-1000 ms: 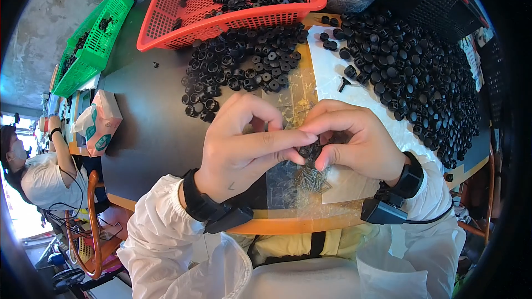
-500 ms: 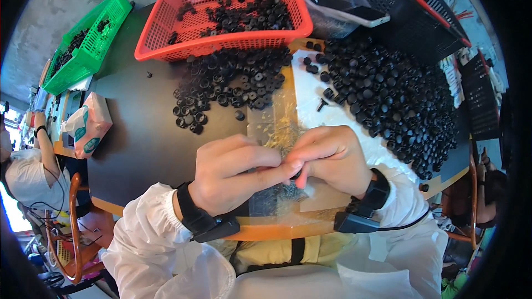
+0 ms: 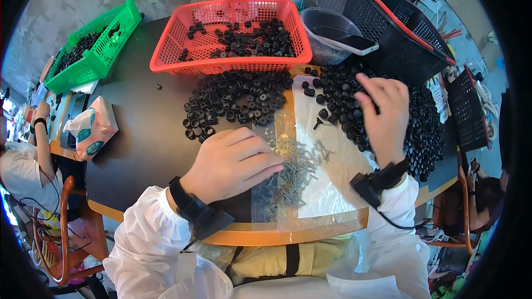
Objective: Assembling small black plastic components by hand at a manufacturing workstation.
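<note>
My left hand (image 3: pixel 235 161) is curled with its fingers pressed together, tips at the left edge of a heap of thin metal pins or screws (image 3: pixel 299 169). Whatever those fingertips hold, if anything, is hidden. My right hand (image 3: pixel 386 113) hovers over a large pile of round black caps (image 3: pixel 424 141) on the right, thumb and forefinger apart, with nothing visible between them. Beyond my left hand lies a spread of black ring-shaped parts (image 3: pixel 238 97). A small black stemmed piece (image 3: pixel 318 123) rests alone on the white sheet (image 3: pixel 327 188).
A red basket (image 3: pixel 233 66) of black parts stands at the back, beside a clear tub (image 3: pixel 327 19) with a phone (image 3: pixel 354 44) across it. A black basket (image 3: pixel 399 33) is back right. Left are a green basket (image 3: pixel 105 55) and a tissue pack (image 3: pixel 97 127). Other people sit at both sides.
My hands were together over the metal heap with a small black part at the fingertips. Now they are apart: my right hand has moved right and away to the caps, uncovering the heap.
</note>
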Available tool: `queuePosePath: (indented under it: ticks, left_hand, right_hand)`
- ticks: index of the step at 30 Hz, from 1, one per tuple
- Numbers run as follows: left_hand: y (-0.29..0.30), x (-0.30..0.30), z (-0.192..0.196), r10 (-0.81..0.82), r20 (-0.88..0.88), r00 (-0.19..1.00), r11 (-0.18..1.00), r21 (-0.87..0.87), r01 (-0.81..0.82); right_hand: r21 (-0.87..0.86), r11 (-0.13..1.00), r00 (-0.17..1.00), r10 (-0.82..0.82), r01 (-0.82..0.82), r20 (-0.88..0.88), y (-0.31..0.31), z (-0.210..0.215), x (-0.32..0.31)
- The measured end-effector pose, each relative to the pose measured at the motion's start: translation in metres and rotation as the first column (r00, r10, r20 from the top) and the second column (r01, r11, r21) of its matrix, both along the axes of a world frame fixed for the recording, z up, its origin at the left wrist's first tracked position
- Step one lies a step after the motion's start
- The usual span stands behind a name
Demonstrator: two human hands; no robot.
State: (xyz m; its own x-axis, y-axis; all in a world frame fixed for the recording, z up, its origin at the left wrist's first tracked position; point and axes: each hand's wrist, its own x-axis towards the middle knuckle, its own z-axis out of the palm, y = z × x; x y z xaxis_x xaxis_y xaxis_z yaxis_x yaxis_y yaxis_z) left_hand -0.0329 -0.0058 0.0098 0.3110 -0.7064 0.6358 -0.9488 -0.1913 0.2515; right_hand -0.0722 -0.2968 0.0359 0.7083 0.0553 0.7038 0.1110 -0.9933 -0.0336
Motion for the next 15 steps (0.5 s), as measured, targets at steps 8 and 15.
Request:
queuePosePath:
  ticks: [8, 15]
  left_hand:
    - [0.015, 0.016, 0.002, -0.175, -0.200, 0.964, 0.961, 0.176, 0.211]
    - [0.015, 0.019, -0.003, -0.241, -0.323, 0.915, 0.942, 0.151, 0.301]
  right_hand:
    - [0.064, 0.950, 0.913, 0.313, -0.307, -0.264, 0.025, -0.004, 0.018]
    - [-0.145, 0.945, 0.914, 0.232, -0.292, -0.332, 0.033, -0.035, 0.031]
